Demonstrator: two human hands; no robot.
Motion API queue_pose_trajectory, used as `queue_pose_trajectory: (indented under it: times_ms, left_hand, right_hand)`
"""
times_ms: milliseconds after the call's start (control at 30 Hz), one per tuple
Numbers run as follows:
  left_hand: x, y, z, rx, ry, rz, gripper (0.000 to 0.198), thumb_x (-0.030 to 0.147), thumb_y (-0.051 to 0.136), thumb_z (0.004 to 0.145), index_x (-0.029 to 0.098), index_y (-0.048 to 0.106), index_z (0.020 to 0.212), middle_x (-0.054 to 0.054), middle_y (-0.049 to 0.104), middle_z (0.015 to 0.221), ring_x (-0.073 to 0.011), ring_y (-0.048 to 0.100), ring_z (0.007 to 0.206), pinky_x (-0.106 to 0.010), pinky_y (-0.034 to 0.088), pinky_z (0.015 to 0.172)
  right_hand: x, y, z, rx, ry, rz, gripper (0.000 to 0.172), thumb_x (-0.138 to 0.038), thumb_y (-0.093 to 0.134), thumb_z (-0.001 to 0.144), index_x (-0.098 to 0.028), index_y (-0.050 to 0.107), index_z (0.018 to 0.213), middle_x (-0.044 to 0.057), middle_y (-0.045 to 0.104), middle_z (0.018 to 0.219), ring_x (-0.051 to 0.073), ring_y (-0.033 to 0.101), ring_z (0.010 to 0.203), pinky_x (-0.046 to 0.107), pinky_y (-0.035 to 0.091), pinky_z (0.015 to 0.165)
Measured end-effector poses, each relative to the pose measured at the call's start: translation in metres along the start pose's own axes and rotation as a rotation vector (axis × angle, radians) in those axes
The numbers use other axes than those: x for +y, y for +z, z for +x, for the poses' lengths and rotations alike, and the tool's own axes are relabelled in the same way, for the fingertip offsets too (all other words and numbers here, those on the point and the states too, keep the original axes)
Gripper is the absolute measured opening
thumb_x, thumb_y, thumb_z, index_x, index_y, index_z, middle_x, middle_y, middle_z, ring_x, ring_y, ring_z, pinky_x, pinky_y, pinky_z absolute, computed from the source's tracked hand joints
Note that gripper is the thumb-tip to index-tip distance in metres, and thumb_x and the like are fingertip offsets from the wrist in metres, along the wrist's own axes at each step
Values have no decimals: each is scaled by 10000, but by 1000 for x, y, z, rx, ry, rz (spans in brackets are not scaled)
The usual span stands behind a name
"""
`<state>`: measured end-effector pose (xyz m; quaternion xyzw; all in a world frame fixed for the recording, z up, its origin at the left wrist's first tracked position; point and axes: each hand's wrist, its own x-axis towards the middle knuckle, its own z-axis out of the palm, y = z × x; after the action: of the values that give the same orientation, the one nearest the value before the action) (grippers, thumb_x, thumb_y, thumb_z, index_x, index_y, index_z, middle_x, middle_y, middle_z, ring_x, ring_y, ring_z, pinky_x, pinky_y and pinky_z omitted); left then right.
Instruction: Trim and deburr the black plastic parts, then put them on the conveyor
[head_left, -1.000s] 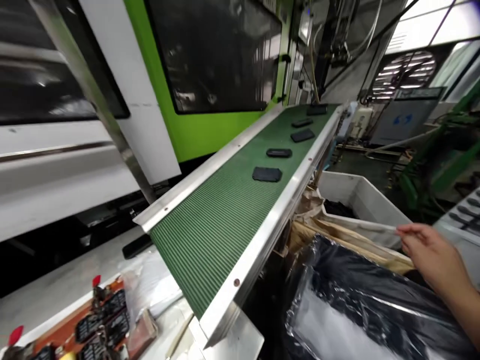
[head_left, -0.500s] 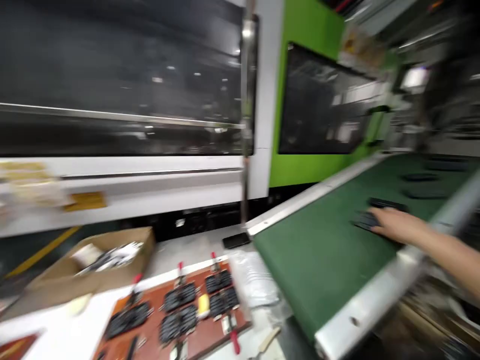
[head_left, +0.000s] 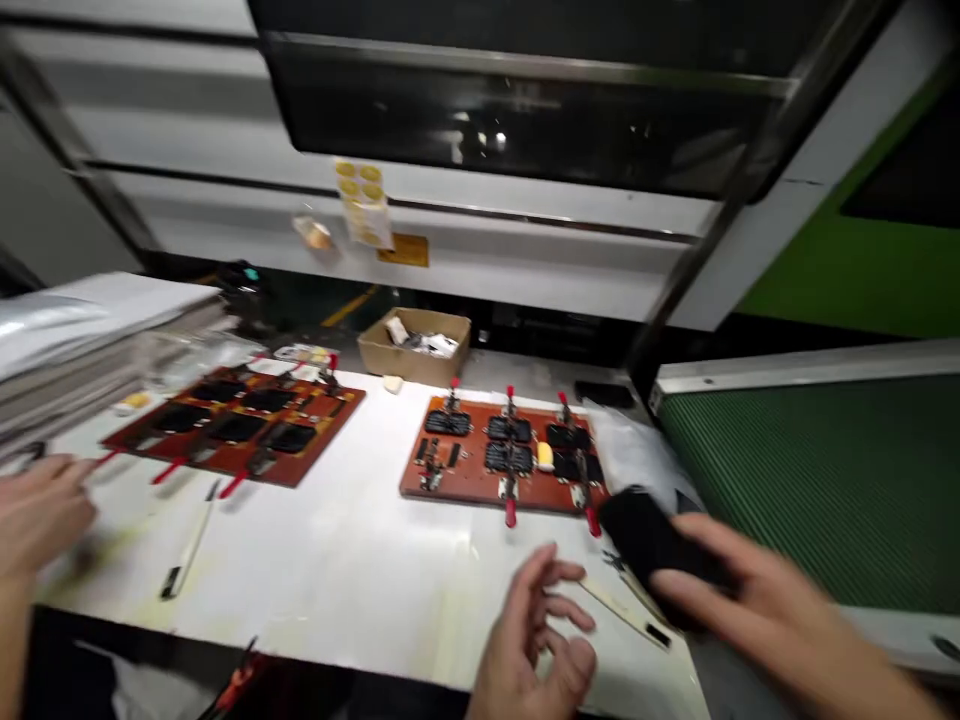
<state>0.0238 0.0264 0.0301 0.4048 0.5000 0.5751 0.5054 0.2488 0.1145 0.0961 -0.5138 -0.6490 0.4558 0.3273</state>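
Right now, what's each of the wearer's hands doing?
Left hand: open, loosely curled, apparently empty.
Right hand: closed, holding at least one flat black piece.

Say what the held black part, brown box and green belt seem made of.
Black part: probably plastic; dark, matte, though blurred. Brown box: likely cardboard; dull, with thin, plain tan walls. Green belt: perhaps rubber or PVC; matte, finely ribbed.

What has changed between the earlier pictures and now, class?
The bare right hand has moved left from the ribbed green conveyor belt towards the white-topped table, carrying at least one flat black part. The bare left hand has come into view, holding nothing. The rectangular red-brown board nearer the belt stayed on the table.
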Motion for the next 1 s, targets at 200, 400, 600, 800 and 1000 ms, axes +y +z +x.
queue_pose_trajectory:
  times_ms: [200,400,600,800,1000]
  left_hand:
    - [-8,-36,-12,-134,-119,-230,820,397,775,1001,320,343,1694,-166,603,1540,-245,701,1204,-357,596,990]
    - [-3,-56,-31,-74,-243,8,901,345,857,924,318,375,1684,-85,728,1289,-211,720,1075,-327,582,971]
    - [-19,-54,4,184,-131,76,295,431,746,995,182,762,1153,-71,779,1038,-142,689,801,-242,555,698]
    - [-12,-50,12,90,-71,171,293,469,754,1000,194,705,912,8,691,789,-114,629,710,-233,512,703]
    - [-12,-26,-3,-239,-248,297,293,410,838,932,222,723,1126,7,699,903,-111,624,789,-218,517,750]
  right_hand:
    - [6,106,-31,-321,300,496,456,-523,844,939,-292,695,1304,38,750,1090,199,687,899,315,608,815]
    - [22,124,-60,-461,395,664,511,-466,886,902,-293,686,1339,60,716,1258,202,678,972,323,615,863]
    - [35,103,-81,-455,473,683,531,-429,821,959,-288,662,1445,69,704,1259,177,651,907,296,630,786]
    - [58,95,-93,-360,441,822,574,-405,816,962,-280,623,1488,83,678,1303,182,627,950,267,633,734]
    - [62,92,-94,-322,388,851,431,-365,753,1033,-315,642,1446,47,681,1299,152,624,962,247,620,806]
